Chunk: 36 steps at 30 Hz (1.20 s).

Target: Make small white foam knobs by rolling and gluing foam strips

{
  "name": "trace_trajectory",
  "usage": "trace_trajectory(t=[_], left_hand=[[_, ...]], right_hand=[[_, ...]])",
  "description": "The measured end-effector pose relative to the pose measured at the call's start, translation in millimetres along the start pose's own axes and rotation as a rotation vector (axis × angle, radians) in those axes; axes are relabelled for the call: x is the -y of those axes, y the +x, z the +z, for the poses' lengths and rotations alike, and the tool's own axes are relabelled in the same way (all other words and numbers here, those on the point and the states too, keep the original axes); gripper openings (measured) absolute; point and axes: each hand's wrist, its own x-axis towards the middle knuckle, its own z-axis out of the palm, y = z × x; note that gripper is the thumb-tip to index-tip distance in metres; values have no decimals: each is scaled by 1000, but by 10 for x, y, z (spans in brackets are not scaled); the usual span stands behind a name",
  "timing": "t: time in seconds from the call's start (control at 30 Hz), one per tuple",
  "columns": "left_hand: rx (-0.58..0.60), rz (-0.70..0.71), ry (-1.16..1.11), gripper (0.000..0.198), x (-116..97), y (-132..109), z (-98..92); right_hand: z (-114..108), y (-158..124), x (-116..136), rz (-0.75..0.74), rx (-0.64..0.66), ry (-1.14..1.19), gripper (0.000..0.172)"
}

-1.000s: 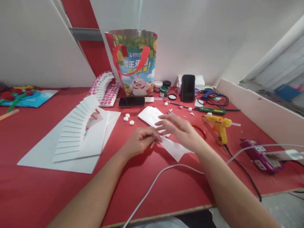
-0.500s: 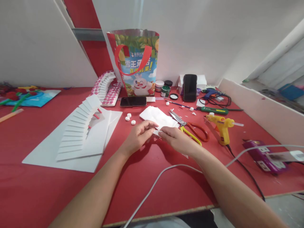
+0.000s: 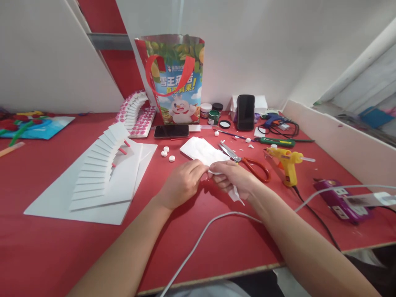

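Observation:
My left hand [image 3: 183, 183] and my right hand [image 3: 231, 175] meet fingertip to fingertip above the red table [image 3: 192, 255]. Both pinch a thin strip of white paper [image 3: 235, 194], whose loose end hangs below my right palm. Just behind the hands lies a stack of white tissue sheets [image 3: 202, 149]. Three small white rolled pieces [image 3: 164, 153] sit to the left of it. Scissors with orange-red handles [image 3: 255, 168] lie right of my right hand, partly behind it.
At left, a curved fan of white strips [image 3: 95, 167] stands on white boards [image 3: 102, 215]. A yellow glue gun [image 3: 287, 165], a purple box [image 3: 340, 202] and a white cable [image 3: 204, 239] lie right and front. A colourful bag [image 3: 176, 82], phones [image 3: 171, 131] and paint jars [image 3: 213, 117] stand behind.
My left hand has turned knuckles up with its fingers closed in. My right hand has curled round the strip, and its loose end now hangs in view. The view has shifted slightly.

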Motion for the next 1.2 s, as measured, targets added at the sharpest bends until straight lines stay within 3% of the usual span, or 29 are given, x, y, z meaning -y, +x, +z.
trace_trajectory(t=[0.1,0.23,0.33,0.43,0.6,0.73,0.83,1.03,1.13,1.2], left_hand=[[-23,-70,-63,25,-52,16,10],[-30,-428,-486,17,-80,45,-20],[108,-673,-781,32,-58,56,-40],[208,-665,-868,40,-37,43,-45],[326,-621,-916,36,-39,-2,-71],[364,-570,-810,31,-56,-9,-93],[323,-428,-508,28,-56,-7,-80],[273,-72,251,22,-62,7,8],[263,-54,373,30,-93,26,39],[226,-98,317,30,-107,33,48]], right_hand=[[24,40,-29,-46,-57,-31,19],[85,19,-62,-405,-201,-540,19],[105,-39,-68,-562,-212,-888,21],[97,-86,-61,-568,-188,-1050,22],[82,-113,-32,-527,-141,-1182,23],[92,-120,-13,-504,-155,-1258,24],[88,-108,-22,-464,-184,-1199,21],[47,-34,-31,-245,-86,-575,25],[62,-11,-10,-91,-93,-316,20],[76,1,-7,-64,-117,-262,19]])
